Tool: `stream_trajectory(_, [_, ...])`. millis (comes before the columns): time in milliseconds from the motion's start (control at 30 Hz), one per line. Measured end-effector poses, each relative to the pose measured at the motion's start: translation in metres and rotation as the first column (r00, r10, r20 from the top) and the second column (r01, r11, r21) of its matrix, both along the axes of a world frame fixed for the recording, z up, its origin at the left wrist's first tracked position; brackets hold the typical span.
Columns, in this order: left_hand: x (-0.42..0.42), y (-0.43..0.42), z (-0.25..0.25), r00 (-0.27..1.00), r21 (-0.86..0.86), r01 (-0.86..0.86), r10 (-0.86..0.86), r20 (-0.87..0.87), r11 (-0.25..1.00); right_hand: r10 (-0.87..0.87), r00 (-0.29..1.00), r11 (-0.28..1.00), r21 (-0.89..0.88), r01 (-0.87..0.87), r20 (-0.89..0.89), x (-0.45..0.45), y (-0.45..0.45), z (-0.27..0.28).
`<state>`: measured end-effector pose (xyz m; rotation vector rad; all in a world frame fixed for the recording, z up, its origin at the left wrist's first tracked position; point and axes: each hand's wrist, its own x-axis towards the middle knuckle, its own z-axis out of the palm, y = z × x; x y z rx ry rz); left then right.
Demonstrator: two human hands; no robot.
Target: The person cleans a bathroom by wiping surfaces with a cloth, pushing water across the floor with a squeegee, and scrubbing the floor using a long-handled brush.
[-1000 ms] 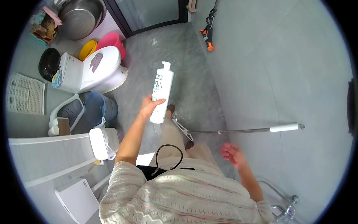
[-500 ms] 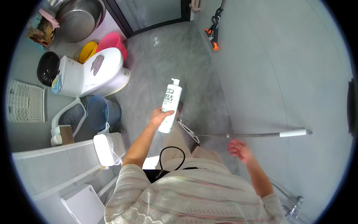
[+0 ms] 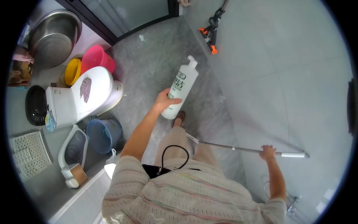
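Observation:
My left hand (image 3: 166,101) is closed around the lower part of a large white bottle (image 3: 182,84) with a white spout top and dark green printing. The bottle tilts to the right above the grey floor. Over by the right wall, my right hand (image 3: 268,153) wraps round a thin metal mop pole (image 3: 248,150) with a white sleeve (image 3: 292,154) near its end. The pole runs from beside my legs to the wall side; its white forked end (image 3: 192,138) shows near my knees, and what lies beyond is hidden.
A white toilet (image 3: 95,87) with a purple cloth (image 3: 85,89) on its lid stands left. Around it are pink (image 3: 97,59), yellow (image 3: 73,71) and blue (image 3: 104,135) buckets. A black-and-orange squeeze mop (image 3: 212,31) leans at the right wall. A glass door (image 3: 130,16) is ahead.
My right hand has moved outward and closed on the mop pole. The bottle in my left hand has risen and tilted further right. The view has shifted.

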<state>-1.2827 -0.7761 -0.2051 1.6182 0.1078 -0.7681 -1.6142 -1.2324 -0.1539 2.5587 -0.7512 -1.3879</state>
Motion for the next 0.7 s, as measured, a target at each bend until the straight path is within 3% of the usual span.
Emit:
stream_trajectory(167, [0.008,-0.011,0.051,0.999,-0.173,-0.015,0.021,0.036,0.985,0.088,0.983,0.996,-0.011,-0.091,-0.161,0.003,0.000,0.003])
stream_trajectory(233, [-0.003,-0.008,0.075,0.997,-0.166,-0.021,0.034,0.073,0.986,0.133,0.974,0.990,-0.013,-0.137,-0.181,-0.003,-0.009,-0.010])
stream_trajectory(433, [-0.103,0.027,0.116,0.952,-0.352,-0.161,0.239,0.189,0.922,0.286,0.958,0.954,0.101,-0.282,-0.025,-0.027,-0.045,-0.048])
stream_trajectory(533, [-0.185,0.058,0.126,0.906,-0.446,-0.282,0.389,0.168,0.849,0.343,0.930,0.910,0.199,-0.363,0.131,-0.033,-0.044,-0.040])
stream_trajectory(700, [-0.316,0.088,0.151,0.824,-0.576,-0.345,0.533,0.192,0.741,0.479,0.852,0.836,0.185,-0.516,0.212,-0.040,-0.039,-0.025])
